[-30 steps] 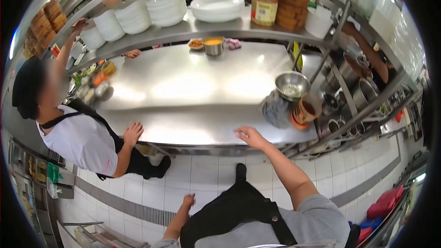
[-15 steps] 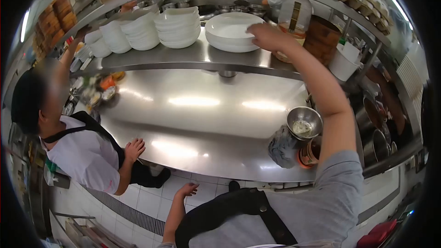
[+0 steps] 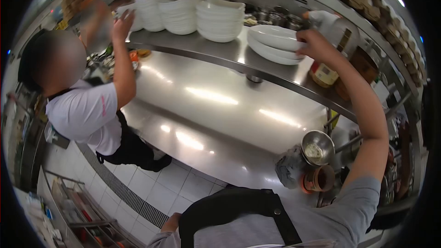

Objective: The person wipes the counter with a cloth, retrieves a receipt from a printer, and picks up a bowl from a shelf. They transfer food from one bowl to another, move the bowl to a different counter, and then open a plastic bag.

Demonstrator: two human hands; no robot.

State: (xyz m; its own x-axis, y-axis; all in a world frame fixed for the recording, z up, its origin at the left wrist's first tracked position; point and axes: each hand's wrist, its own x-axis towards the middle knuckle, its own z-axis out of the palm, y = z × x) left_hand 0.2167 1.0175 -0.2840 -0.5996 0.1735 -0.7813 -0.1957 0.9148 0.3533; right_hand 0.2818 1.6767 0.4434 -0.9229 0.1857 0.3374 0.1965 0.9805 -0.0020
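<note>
On the steel shelf [image 3: 193,50], my right hand [image 3: 316,46] grips the right rim of a wide white shallow bowl [image 3: 274,36]. This bowl sits tilted over another white shallow bowl [image 3: 272,54], its right side raised and a gap showing between them. Low in the head view, beside my apron, only part of my left hand [image 3: 172,222] shows. Its fingers are mostly hidden, and nothing is seen in it. Just left of the two bowls stands a stack of white square bowls [image 3: 220,20].
More stacked white bowls [image 3: 178,16] line the shelf. A labelled jar [image 3: 324,74] stands beneath my right wrist. Below are a steel counter [image 3: 206,119], a metal bowl [image 3: 318,148] and an orange-brown tub [image 3: 320,179]. At left, a co-worker [image 3: 87,115] raises both arms toward the shelf.
The upper shallow bowl has come up at its right side, with my right hand on its rim. My left hand has drawn back toward my body. The co-worker has raised a second arm. My view has turned.
</note>
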